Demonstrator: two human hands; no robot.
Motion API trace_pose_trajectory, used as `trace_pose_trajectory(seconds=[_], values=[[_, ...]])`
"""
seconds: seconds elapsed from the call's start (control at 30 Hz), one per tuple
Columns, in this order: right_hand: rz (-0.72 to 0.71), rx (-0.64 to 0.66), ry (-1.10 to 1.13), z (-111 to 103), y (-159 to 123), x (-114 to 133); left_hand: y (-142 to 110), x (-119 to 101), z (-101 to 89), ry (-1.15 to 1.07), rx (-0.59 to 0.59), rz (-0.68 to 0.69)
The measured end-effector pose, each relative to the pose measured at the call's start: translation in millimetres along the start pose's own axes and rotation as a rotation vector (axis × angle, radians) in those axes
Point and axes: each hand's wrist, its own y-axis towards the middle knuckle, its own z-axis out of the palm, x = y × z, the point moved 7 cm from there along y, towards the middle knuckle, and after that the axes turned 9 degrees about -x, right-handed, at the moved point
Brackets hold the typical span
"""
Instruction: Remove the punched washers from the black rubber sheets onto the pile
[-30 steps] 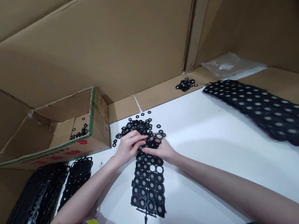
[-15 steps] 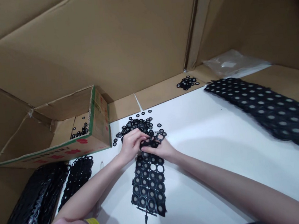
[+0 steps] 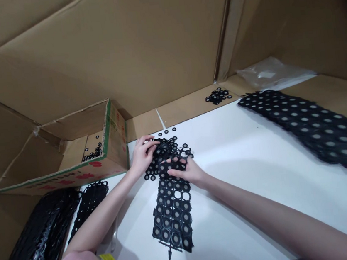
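Note:
A black plastic sheet of joined rings [image 3: 172,213] lies on the white table [image 3: 244,172] in front of me. My right hand [image 3: 186,171] rests on the sheet's far end, fingers pressed down on it. My left hand [image 3: 143,153] has its fingers spread over a pile of loose black rings [image 3: 165,145] just beyond the sheet. Whether it holds any ring is hidden.
An open cardboard box [image 3: 70,158] with a few rings inside stands at the left. Stacks of emptied black frames [image 3: 47,232] lie at the lower left. A long stack of ring sheets [image 3: 314,128] lies at the right, near a small ring heap [image 3: 218,95] and a clear plastic bag [image 3: 270,75]. Cardboard walls surround the table.
My left hand has left the sheet's end and moved up and left onto the loose ring pile, its fingers opening. My right hand stays on the sheet.

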Motion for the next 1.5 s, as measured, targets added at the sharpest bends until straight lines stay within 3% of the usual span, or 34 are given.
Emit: trace_pose_trajectory(seconds=[0.2, 0.4, 0.5, 0.57, 0.63, 1.03, 1.5], values=[[0.012, 0.001, -0.019, -4, -2, 1, -17, -31, 13.7, -0.136, 0.236, 0.128], [-0.012, 0.06, -0.04, 2, -2, 3, -15, -28, 0.7, -0.063, -0.006, 0.057], [-0.051, 0.056, -0.049, 3, -1, 4, -23, -46, 0.2, 0.009, -0.04, 0.236], [-0.083, 0.051, -0.061, 3, 0, 5, -33, -61, 8.3, 0.041, 0.031, 0.421], [-0.113, 0.049, -0.08, 4, 1, 6, -41, -66, 16.4, 0.065, 0.09, 0.506], [-0.198, 0.056, -0.173, 7, 0, 5, -46, -60, 29.9, 0.107, 0.026, 0.487], [-0.154, -0.005, -0.197, 2, 4, -11, -40, -54, 39.5, 0.149, -0.034, 0.426]])
